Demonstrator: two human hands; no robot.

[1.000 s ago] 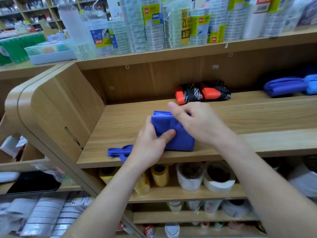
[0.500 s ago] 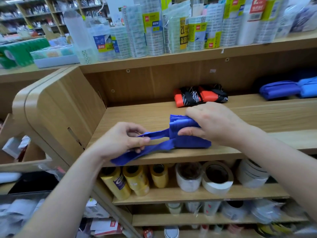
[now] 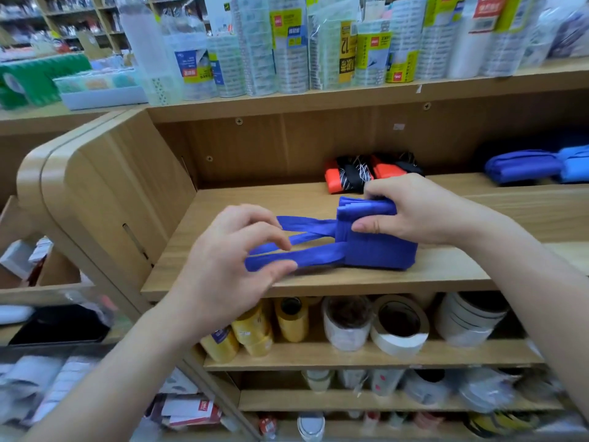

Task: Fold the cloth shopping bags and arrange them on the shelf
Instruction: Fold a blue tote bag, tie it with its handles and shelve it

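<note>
A folded dark blue cloth bag (image 3: 379, 250) stands on the wooden shelf (image 3: 318, 282), near its front edge. My right hand (image 3: 414, 208) grips the folded bundle from the top and right side, thumb pressed on its near face. The bag's blue handles (image 3: 302, 237) stretch out to the left of the bundle. My left hand (image 3: 229, 256) pinches those straps between thumb and fingers. Two folded black-and-orange bags (image 3: 366, 172) lie at the back of the same shelf, and two folded blue bags (image 3: 535, 165) lie at its far right.
Packs of clear tape rolls (image 3: 287, 49) crowd the shelf above. Yellow and white tape rolls (image 3: 350, 323) fill the shelf below. The shelf's rounded wooden end panel (image 3: 105, 199) stands to the left. A green pack (image 3: 35, 78) sits at far left.
My left hand has let go of the bundle, moved left and drawn the handles out straight. My right hand now grips the bundle, which stands more upright and further right on the shelf.
</note>
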